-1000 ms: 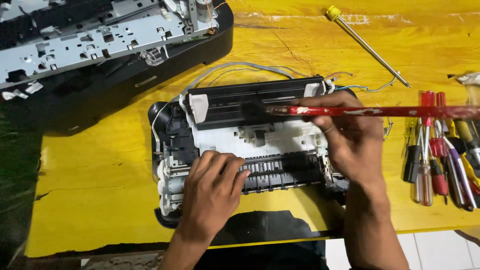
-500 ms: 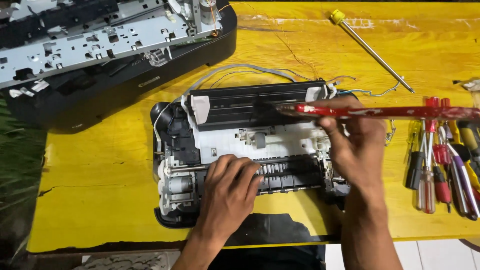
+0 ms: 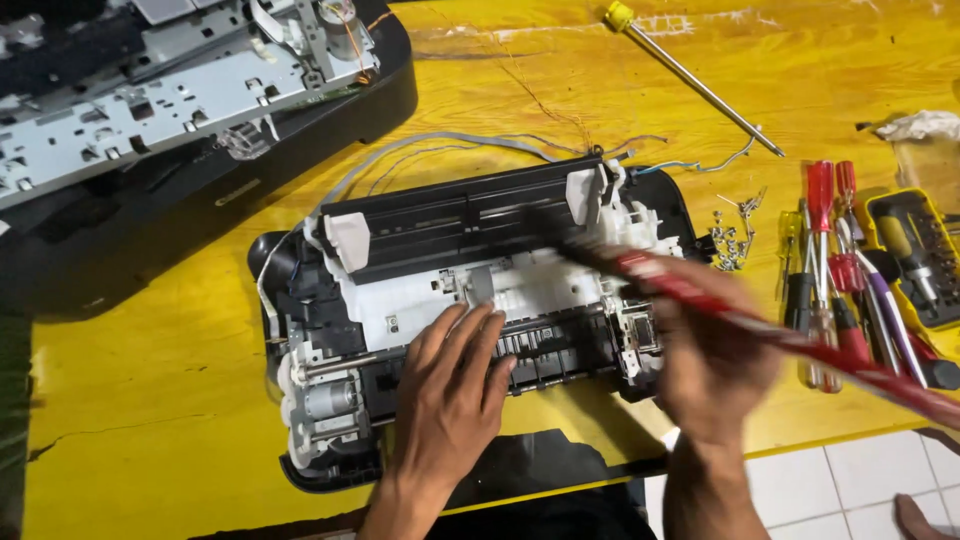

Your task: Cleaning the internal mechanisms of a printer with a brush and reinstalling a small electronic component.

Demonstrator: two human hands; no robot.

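An opened printer chassis (image 3: 450,230), black and white with rollers and a small motor, lies in the middle of the yellow table (image 3: 150,400). My left hand (image 3: 450,390) rests flat on its front roller section, fingers spread. My right hand (image 3: 715,370), blurred by motion, grips a long red-handled tool (image 3: 680,285). The tool's dark tip lies over the chassis's upper right part, and its handle slopes down to the right past the screwdrivers.
A second dismantled printer housing (image 3: 150,130) fills the top left. A long yellow-handled screwdriver (image 3: 690,75) lies at the top, loose screws (image 3: 735,235) beside the chassis, several screwdrivers (image 3: 825,260) and a yellow bit case (image 3: 915,250) at right. White floor tiles (image 3: 850,480) show below the table edge.
The red-handled tool has swung from level to sloping down toward the right, and my right hand has dropped toward the table's front edge. My left hand stays on the chassis.
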